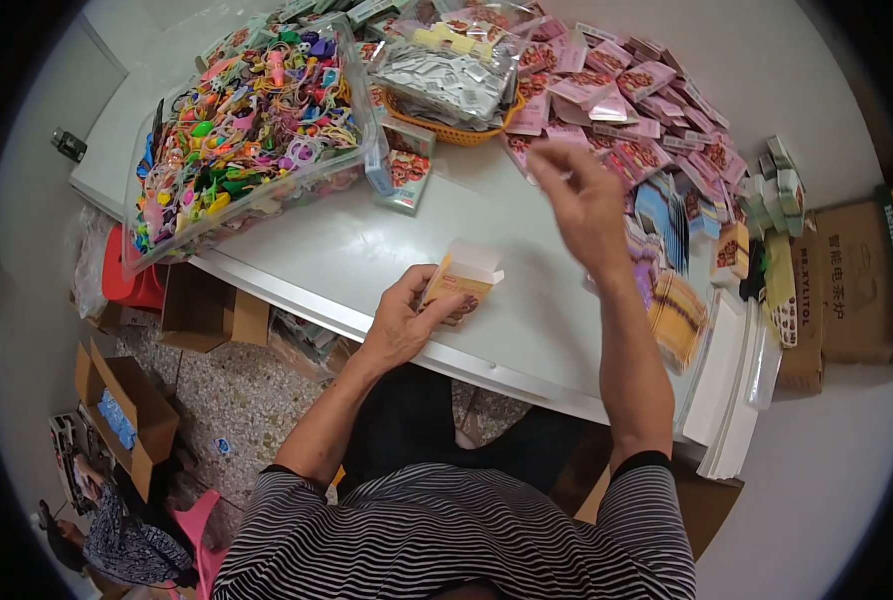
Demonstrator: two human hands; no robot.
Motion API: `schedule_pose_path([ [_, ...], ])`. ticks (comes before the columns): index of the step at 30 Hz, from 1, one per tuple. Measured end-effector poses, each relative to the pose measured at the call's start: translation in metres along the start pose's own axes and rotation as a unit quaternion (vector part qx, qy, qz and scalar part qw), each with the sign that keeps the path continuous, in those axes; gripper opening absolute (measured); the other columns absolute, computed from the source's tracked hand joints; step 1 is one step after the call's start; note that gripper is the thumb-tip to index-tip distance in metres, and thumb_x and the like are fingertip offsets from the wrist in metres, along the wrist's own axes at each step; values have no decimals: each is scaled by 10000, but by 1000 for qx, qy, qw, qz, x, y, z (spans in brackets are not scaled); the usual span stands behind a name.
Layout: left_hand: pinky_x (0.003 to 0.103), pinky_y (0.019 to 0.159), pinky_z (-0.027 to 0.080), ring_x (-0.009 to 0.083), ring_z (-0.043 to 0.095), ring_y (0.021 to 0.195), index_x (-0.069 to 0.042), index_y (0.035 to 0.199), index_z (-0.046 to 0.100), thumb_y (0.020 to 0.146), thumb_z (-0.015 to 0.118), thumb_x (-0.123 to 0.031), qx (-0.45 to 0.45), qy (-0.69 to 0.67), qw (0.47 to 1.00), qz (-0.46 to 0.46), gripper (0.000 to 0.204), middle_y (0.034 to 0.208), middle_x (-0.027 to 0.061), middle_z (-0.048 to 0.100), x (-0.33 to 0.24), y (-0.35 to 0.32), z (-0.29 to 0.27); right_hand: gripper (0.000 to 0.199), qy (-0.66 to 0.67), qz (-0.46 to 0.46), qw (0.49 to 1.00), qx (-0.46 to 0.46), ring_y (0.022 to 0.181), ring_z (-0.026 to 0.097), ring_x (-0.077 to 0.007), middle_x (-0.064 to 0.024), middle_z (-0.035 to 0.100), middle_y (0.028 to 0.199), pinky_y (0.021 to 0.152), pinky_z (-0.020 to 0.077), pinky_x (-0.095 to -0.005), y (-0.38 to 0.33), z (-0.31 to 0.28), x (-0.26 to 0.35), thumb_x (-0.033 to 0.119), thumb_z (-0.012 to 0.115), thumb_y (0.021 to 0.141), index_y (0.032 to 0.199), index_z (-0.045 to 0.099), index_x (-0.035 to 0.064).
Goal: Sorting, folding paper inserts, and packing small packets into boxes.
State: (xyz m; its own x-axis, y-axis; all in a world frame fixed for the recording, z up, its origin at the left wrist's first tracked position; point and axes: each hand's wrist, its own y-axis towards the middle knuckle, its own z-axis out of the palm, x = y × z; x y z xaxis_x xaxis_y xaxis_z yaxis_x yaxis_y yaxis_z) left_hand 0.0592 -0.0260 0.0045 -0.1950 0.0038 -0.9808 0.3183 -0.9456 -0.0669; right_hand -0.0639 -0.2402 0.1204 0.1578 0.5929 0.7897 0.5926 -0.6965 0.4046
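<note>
My left hand (405, 322) grips a small orange and white carton (460, 279) with its top flap open, held just above the white table (367, 250) near its front edge. My right hand (579, 198) is raised over the table, blurred, reaching toward the heap of pink flat packets (617, 95). Its fingers are loosely spread and I see nothing in them.
A clear bin of colourful small toys (247, 120) fills the left of the table. An orange basket of silver sachets (447, 85) stands at the back. Flat packet stacks (677, 315) and white sheets (737, 390) lie right. Cardboard boxes (127, 410) sit on the floor.
</note>
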Motion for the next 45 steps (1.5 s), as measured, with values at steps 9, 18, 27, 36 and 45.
schedule_pose_path([
  [9,312,894,587,159,677,1005,65,1263,531,1004,626,-69,-36,-99,994,7,307,1122,140,681,20,8,-17,716,51,118,987,-97,811,700,-210,-155,669,1008,637,576,-313,119,14,-28,478,697,928,1380,487,-37],
  [18,286,891,558,140,665,989,77,1255,545,983,669,-81,-34,-121,992,-2,338,1118,135,694,20,5,-21,470,33,221,970,95,601,694,-254,-183,644,843,494,577,-336,144,55,-24,350,560,972,1158,471,-72],
  [27,294,904,565,150,670,1006,81,1257,537,994,642,-64,-20,-104,994,10,317,1131,144,687,18,7,-21,345,107,155,972,139,609,707,-221,-144,647,781,503,590,-284,153,35,-40,266,522,985,1089,541,-62],
  [36,280,876,573,141,679,970,75,1229,541,1000,627,-50,-105,-169,978,55,275,1110,139,691,21,1,-26,313,116,163,973,117,598,654,-129,-51,628,794,530,554,-264,98,-60,-14,198,522,977,1177,594,-30],
  [45,262,830,561,115,674,928,55,1198,550,1016,625,-103,-253,-178,940,141,253,1074,110,697,9,1,-41,539,82,406,899,145,534,663,-168,-82,668,720,488,549,-281,-36,-88,5,182,579,904,1411,509,11],
])
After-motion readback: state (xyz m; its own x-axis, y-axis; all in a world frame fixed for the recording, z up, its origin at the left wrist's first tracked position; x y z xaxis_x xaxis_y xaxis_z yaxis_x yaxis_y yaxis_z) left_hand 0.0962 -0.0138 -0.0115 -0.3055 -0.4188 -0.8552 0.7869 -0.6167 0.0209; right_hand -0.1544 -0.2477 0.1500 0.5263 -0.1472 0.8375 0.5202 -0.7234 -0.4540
